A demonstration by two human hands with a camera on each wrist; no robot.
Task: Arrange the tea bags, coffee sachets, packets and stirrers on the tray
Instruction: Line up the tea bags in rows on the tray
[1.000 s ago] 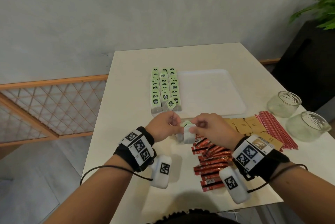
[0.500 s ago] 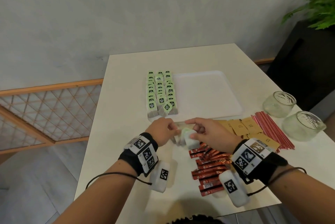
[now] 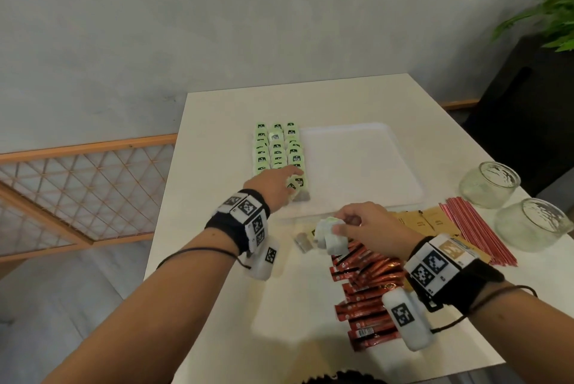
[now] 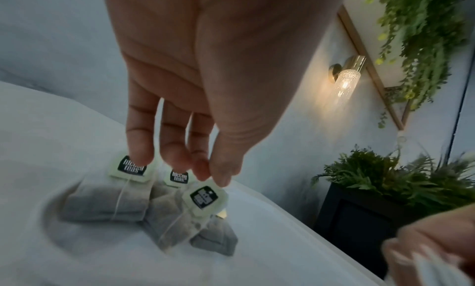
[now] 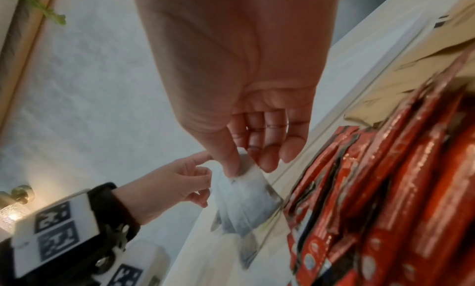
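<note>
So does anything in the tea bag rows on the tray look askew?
Yes. At the near end of the rows, by the left hand, a few tea bags lie crossed and overlapping, tags turned different ways, unlike the straight rows behind.

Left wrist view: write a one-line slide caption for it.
Left hand pinches a green tea bag tag between thumb and fingers, setting tea bags on the white tray.

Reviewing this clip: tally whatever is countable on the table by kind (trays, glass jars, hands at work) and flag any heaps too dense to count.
Tray: 1
Glass jars: 2 (far jar, near jar)
Hands: 2 (left hand, right hand)
Total: 5
Tea bags, coffee sachets, packets, stirrers: too dense to count.
</note>
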